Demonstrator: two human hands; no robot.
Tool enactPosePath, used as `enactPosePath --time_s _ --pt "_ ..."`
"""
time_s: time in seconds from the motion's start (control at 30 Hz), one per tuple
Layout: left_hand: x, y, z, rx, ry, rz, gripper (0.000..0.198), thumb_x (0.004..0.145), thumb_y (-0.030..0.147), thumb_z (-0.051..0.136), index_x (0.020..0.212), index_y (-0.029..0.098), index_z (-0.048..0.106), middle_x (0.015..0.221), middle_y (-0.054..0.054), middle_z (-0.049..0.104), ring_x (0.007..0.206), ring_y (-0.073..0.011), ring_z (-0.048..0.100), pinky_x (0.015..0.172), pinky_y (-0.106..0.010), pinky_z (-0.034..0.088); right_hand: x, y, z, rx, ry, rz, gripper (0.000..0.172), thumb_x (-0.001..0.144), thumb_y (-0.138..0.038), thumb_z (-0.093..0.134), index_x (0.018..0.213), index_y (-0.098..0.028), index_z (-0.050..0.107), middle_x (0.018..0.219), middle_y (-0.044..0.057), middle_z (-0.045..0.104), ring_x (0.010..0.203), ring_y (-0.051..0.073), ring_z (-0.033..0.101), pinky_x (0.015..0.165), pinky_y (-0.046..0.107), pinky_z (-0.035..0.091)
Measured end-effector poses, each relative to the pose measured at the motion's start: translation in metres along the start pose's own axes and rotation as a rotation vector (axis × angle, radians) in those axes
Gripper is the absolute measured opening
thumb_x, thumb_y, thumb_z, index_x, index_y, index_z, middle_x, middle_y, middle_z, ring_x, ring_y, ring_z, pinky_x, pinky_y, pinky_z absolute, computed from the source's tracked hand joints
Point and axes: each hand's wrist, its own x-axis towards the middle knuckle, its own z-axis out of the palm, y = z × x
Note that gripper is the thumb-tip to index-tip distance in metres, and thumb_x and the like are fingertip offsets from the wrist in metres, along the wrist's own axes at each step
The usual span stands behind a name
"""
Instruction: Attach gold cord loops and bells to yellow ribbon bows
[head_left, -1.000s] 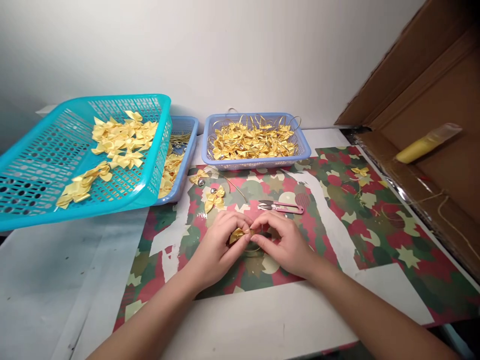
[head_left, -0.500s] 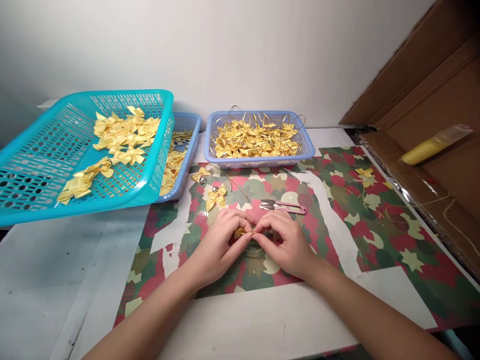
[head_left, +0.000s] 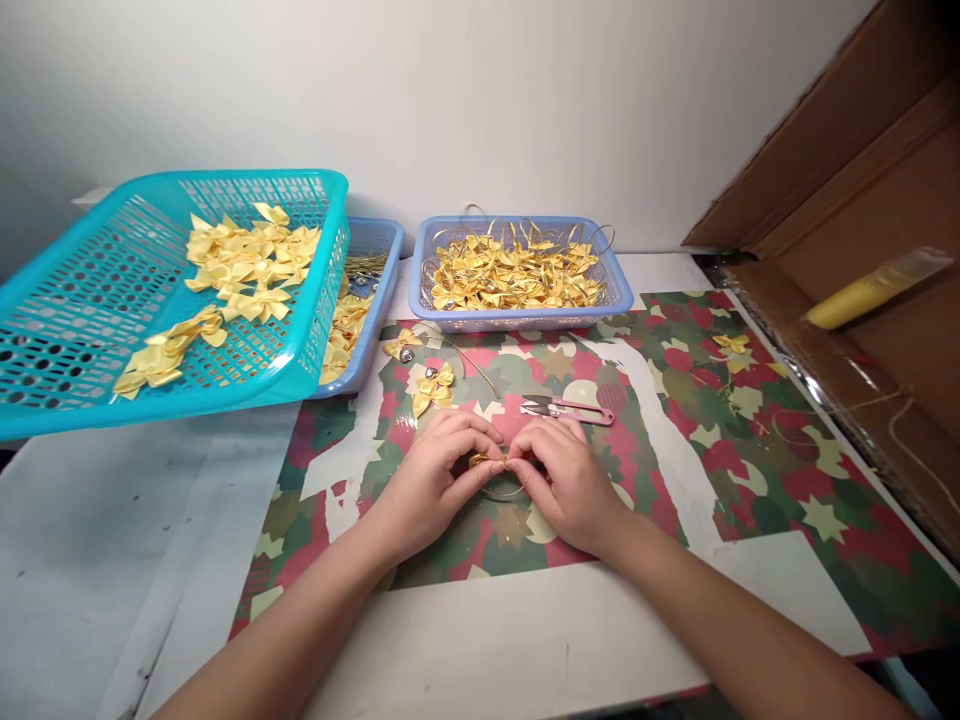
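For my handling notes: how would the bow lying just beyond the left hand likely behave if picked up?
The bow looks like thin folded ribbon, so it is probably light and easily bent. Its puffed shape may flatten if pinched. The round silver bell at its edge could roll if nudged; I cannot tell whether it is attached.

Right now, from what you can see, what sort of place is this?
Probably a handcraft workbench: a blue basket straight ahead is heaped with yellow bows, pink-handled snips lie on the patterned sheet, and the left hand and right hand pinch a small gold piece.
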Motion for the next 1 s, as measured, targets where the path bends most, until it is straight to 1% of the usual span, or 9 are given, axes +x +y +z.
enactPosePath --time_s 0.1,0.2,0.4,0.53,0.8,1.0 --pt "0.0002 0.0022 0.0005 0.015 -0.009 0.008 0.012 0.091 0.019 0.054 0.081 0.021 0.059 0.096 -0.003 0.066 0.096 -0.0189 0.056 0.090 -0.036 0.040 0.0001 -0.0006 -0.0002 -0.032 -0.024 -0.003 0.017 0.093 -0.014 0.043 0.078 -0.020 0.047 0.077 0.000 0.061 0.077 0.015 0.054 0.078 0.032 0.032" --pt "0.0000 0.0040 0.0012 0.041 -0.005 0.012 0.012 0.090 0.018 0.053 0.080 0.021 0.058 0.095 -0.004 0.065 0.095 -0.0192 0.056 0.088 -0.036 0.041 0.0003 -0.0008 -0.0001 -0.050 -0.031 -0.025 0.016 0.093 -0.013 0.042 0.079 -0.020 0.047 0.078 0.000 0.061 0.078 0.016 0.054 0.077 0.032 0.032" --pt "0.0003 0.0053 0.0022 0.055 0.039 0.024 0.013 0.088 0.016 0.053 0.077 0.020 0.058 0.090 -0.004 0.066 0.090 -0.0192 0.056 0.083 -0.035 0.043 0.0004 -0.0012 0.0006 -0.084 -0.032 -0.038 0.017 0.093 -0.013 0.041 0.078 -0.021 0.046 0.078 0.000 0.061 0.077 0.016 0.054 0.077 0.032 0.031" --pt "0.0003 0.0047 0.0017 0.041 0.059 0.003 0.012 0.087 0.016 0.053 0.077 0.020 0.058 0.088 -0.003 0.066 0.089 -0.0186 0.057 0.082 -0.035 0.043 0.0000 -0.0010 0.0008 -0.083 -0.035 -0.028 0.017 0.093 -0.015 0.041 0.079 -0.021 0.046 0.079 0.000 0.062 0.076 0.016 0.053 0.076 0.032 0.031" --pt "0.0015 0.0032 0.0001 0.061 0.049 -0.010 0.012 0.087 0.016 0.053 0.076 0.020 0.057 0.090 -0.004 0.066 0.093 -0.0199 0.057 0.085 -0.037 0.043 0.0002 -0.0017 0.0000 -0.104 -0.053 -0.019 0.017 0.094 -0.015 0.041 0.079 -0.021 0.046 0.077 0.000 0.060 0.074 0.016 0.052 0.078 0.032 0.031" --pt "0.0022 0.0017 0.0011 0.078 0.028 -0.009 0.012 0.086 0.015 0.053 0.076 0.020 0.056 0.093 -0.004 0.066 0.095 -0.0205 0.056 0.087 -0.038 0.042 0.0011 -0.0010 0.0019 -0.119 -0.011 -0.044 0.018 0.095 -0.015 0.040 0.079 -0.021 0.046 0.077 -0.001 0.060 0.075 0.015 0.052 0.078 0.032 0.031"
